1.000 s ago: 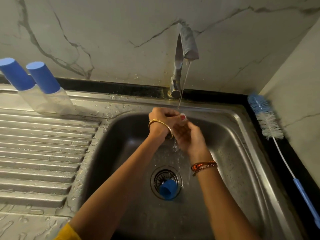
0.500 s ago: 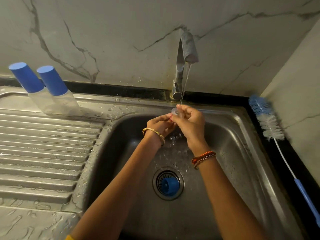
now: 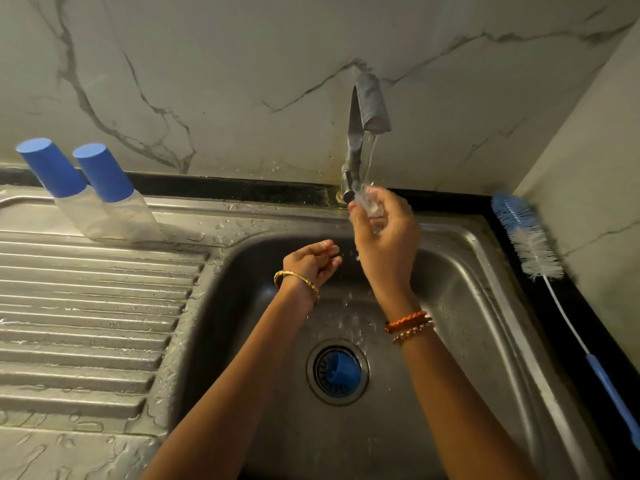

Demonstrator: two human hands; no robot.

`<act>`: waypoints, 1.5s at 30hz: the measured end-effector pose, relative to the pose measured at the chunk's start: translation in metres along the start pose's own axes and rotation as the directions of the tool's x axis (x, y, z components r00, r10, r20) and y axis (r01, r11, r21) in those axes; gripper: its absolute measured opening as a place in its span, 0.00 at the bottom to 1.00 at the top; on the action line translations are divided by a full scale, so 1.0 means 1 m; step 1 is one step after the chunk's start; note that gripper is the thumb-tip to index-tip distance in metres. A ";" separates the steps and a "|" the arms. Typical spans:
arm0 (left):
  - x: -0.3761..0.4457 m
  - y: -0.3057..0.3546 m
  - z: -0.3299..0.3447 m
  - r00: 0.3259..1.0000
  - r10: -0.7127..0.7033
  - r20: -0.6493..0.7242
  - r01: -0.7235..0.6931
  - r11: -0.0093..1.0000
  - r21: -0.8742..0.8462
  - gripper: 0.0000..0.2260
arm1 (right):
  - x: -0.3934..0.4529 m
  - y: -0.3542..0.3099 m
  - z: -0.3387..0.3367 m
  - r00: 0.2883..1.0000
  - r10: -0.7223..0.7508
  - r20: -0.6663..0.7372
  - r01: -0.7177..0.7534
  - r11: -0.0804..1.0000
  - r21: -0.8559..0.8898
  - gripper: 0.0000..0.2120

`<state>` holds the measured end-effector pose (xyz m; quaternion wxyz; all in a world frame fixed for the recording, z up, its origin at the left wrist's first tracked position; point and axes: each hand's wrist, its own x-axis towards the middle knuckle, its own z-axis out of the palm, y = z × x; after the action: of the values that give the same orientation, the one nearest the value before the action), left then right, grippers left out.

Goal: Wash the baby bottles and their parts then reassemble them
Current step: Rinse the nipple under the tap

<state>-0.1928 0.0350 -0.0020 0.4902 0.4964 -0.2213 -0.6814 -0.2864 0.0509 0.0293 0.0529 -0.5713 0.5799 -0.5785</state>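
At the far left, two baby bottles (image 3: 104, 206) with blue caps stand side by side on the back edge of the ribbed steel drainboard (image 3: 86, 306), touching each other and appearing to lean in the wide-angle view; water beads lie on the metal around them. To their right the sink (image 3: 485, 306) drops away, wet with splashes. The left hand (image 3: 311, 263) hovers over the basin with its fingers loosely curled and holding nothing, a gold bangle at the wrist. Below it, a small blue bottle part (image 3: 341, 370) sits in the drain strainer at the bottom of the sink. Just right of the left hand and higher up, the right hand (image 3: 384, 237) is raised under the tap (image 3: 367, 109), its fingertips pinching a small clear nipple (image 3: 369, 202) in the thin stream of running water; the piece is blurred by the flow, so its shape is hard to make out. Orange and beaded bands circle that wrist. At the far right, a bottle brush (image 3: 530, 244) with blue and white bristles lies on the black counter (image 3: 571, 341) edge beside the sink, its blue handle pointing toward the viewer.
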 end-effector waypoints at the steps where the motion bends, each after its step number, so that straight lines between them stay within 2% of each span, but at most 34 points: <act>1: 0.001 0.000 -0.001 1.000 0.001 -0.020 -0.001 1.000 0.010 0.11 | -0.002 0.003 0.001 0.999 0.018 0.045 -0.018 1.000 -0.004 0.11; 3: 0.002 -0.002 -0.001 0.998 0.002 -0.059 0.000 1.000 0.030 0.10 | -0.011 0.014 0.004 0.959 0.151 0.240 -0.132 0.987 -0.093 0.09; 4: 0.002 -0.002 -0.001 0.997 -0.003 -0.074 0.006 0.999 0.036 0.10 | -0.017 0.019 0.004 0.950 0.196 0.242 -0.174 0.979 -0.111 0.09; 6: 0.004 -0.003 -0.001 0.995 -0.020 -0.098 0.024 0.999 0.041 0.10 | -0.023 0.023 0.001 0.980 0.184 0.072 -0.183 0.983 -0.020 0.10; 7: 0.005 -0.002 0.000 0.994 -0.025 -0.102 0.030 0.998 0.048 0.10 | -0.024 0.025 0.000 0.984 0.173 0.035 -0.173 0.985 0.006 0.10; 8: 0.005 -0.004 -0.001 0.994 -0.030 -0.104 0.036 0.997 0.061 0.10 | -0.027 0.025 -0.001 0.974 0.210 0.090 -0.210 0.978 -0.009 0.09; 9: 0.005 -0.005 0.000 0.994 -0.033 -0.100 0.040 0.997 0.070 0.10 | -0.028 0.026 0.000 0.934 0.303 0.189 -0.303 0.952 -0.029 0.09; 10: 0.004 -0.007 0.001 0.996 -0.035 -0.087 0.042 0.996 0.073 0.10 | -0.029 0.027 0.001 0.863 0.430 0.266 -0.442 0.897 -0.018 0.09; 11: 0.003 -0.008 0.002 0.997 -0.037 -0.071 0.043 0.996 0.077 0.09 | -0.030 0.028 0.000 0.785 0.550 0.284 -0.583 0.812 0.039 0.10; 13: 0.002 -0.007 0.005 0.999 -0.003 -0.034 0.007 0.994 0.112 0.07 | -0.024 0.028 -0.002 0.614 0.727 0.307 -0.789 0.576 0.213 0.08; 15: 0.001 -0.005 0.007 0.999 0.053 -0.004 -0.052 0.986 0.159 0.06 | -0.018 0.024 -0.003 0.418 0.786 0.456 -0.900 0.291 0.323 0.08; 17: -0.001 -0.002 0.010 0.995 0.094 0.020 -0.096 0.977 0.189 0.05 | -0.013 0.022 -0.002 0.261 0.792 0.551 -0.918 0.026 0.396 0.11; 19: -0.005 0.000 0.011 0.987 0.145 0.075 -0.159 0.958 0.240 0.03 | -0.008 0.023 0.002 0.181 0.804 0.567 -0.891 -0.110 0.440 0.12; 22: -0.005 0.001 0.012 0.959 0.246 0.144 -0.283 0.880 0.381 0.06 | -0.005 0.024 0.007 0.121 0.791 0.600 -0.855 -0.224 0.468 0.12; 26: 0.000 0.006 0.016 0.901 0.409 0.142 -0.404 0.675 0.617 0.09 | -0.006 0.019 0.012 0.091 0.762 0.641 -0.830 -0.297 0.471 0.11; 28: -0.002 0.009 0.019 0.861 0.470 0.194 -0.467 0.582 0.666 0.07 | -0.005 0.018 0.013 0.108 0.753 0.649 -0.806 -0.316 0.501 0.10; 29: -0.003 0.010 0.020 0.850 0.490 0.192 -0.479 0.569 0.669 0.07 | -0.003 0.018 0.011 0.130 0.753 0.646 -0.815 -0.290 0.502 0.09; 31: -0.004 0.013 0.020 0.863 0.491 0.119 -0.447 0.632 0.634 0.07 | -0.001 0.018 0.009 0.190 0.745 0.639 -0.870 -0.174 0.461 0.07; 34: -0.005 0.016 0.016 0.929 0.369 -0.002 -0.326 0.825 0.462 0.09 | 0.003 0.013 0.003 0.370 0.704 0.606 -0.913 0.156 0.377 0.06; 37: -0.008 0.018 0.014 0.973 0.225 -0.056 -0.202 0.940 0.277 0.10 | 0.005 0.010 0.001 0.544 0.648 0.534 -0.835 0.481 0.267 0.15; 39: -0.013 0.020 0.014 0.991 0.128 -0.034 -0.120 0.978 0.168 0.09 | 0.005 0.008 0.000 0.637 0.615 0.465 -0.760 0.600 0.249 0.17; 41: -0.018 0.022 0.015 0.999 0.033 -0.003 -0.033 0.998 0.057 0.07 | 0.005 0.004 -0.003 0.673 0.608 0.421 -0.735 0.617 0.282 0.16; 43: -0.022 0.023 0.016 1.000 -0.025 0.005 0.025 1.000 0.011 0.05 | 0.002 0.002 -0.006 0.644 0.629 0.434 -0.764 0.561 0.320 0.12; 45: -0.023 0.020 0.015 0.998 -0.056 0.012 0.055 0.997 0.047 0.03 | -0.002 0.002 -0.009 0.593 0.663 0.457 -0.805 0.479 0.350 0.09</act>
<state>-0.1965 0.0443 0.0308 0.4578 0.5089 -0.2265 -0.6929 -0.2932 0.0570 0.0291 0.5258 -0.2963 0.5754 -0.5519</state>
